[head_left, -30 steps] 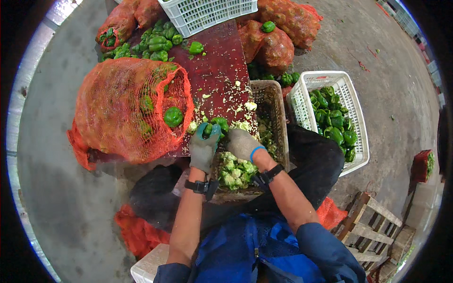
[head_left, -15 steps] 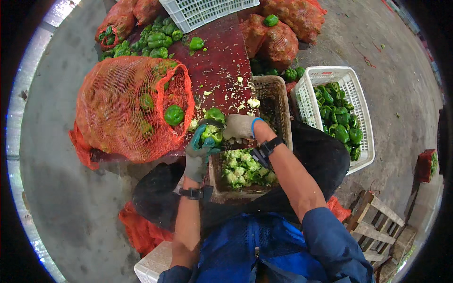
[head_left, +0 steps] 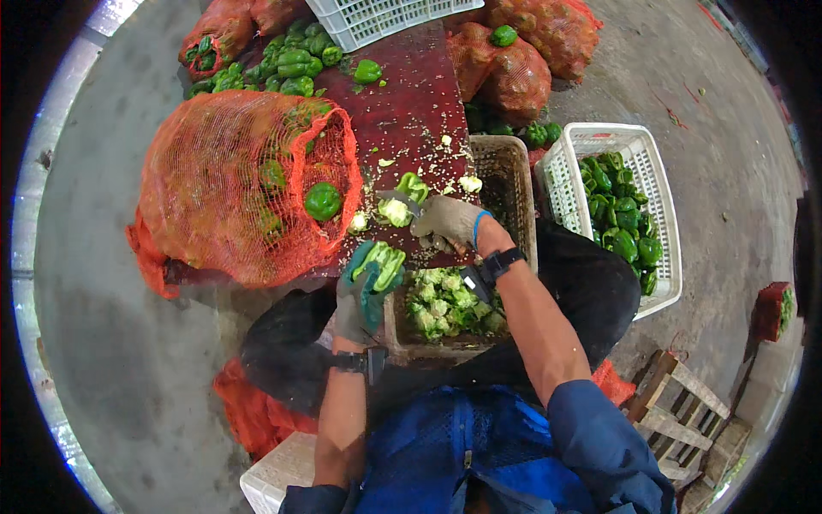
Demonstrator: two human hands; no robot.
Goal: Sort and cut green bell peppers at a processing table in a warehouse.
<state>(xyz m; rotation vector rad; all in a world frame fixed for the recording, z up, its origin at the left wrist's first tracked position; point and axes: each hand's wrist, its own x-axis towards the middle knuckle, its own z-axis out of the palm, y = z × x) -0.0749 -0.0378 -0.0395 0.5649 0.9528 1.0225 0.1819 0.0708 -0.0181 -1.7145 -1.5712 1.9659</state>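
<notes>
The left glove [head_left: 360, 295] is showing matt grey knit with smoother green coating on its fingers; the right glove [head_left: 447, 221] is looking like dull, soiled cloth. The knife [head_left: 413, 206] is showing grey metal. The pepper half [head_left: 383, 261] is looking moist on its cut face, while the whole pepper [head_left: 323, 201] is shining with smooth, glossy skin. The sack [head_left: 214, 184] is displaying rough plastic netting. The table [head_left: 409, 94] is gleaming faintly, smooth beneath gritty seeds. The white crate [head_left: 635, 147] is showing smooth latticed plastic; the brown crate [head_left: 528, 206] is looking grimy and dull. The pallet [head_left: 681, 377] is showing rough, bare wood. The floor [head_left: 111, 214] is appearing matt, like concrete.
</notes>
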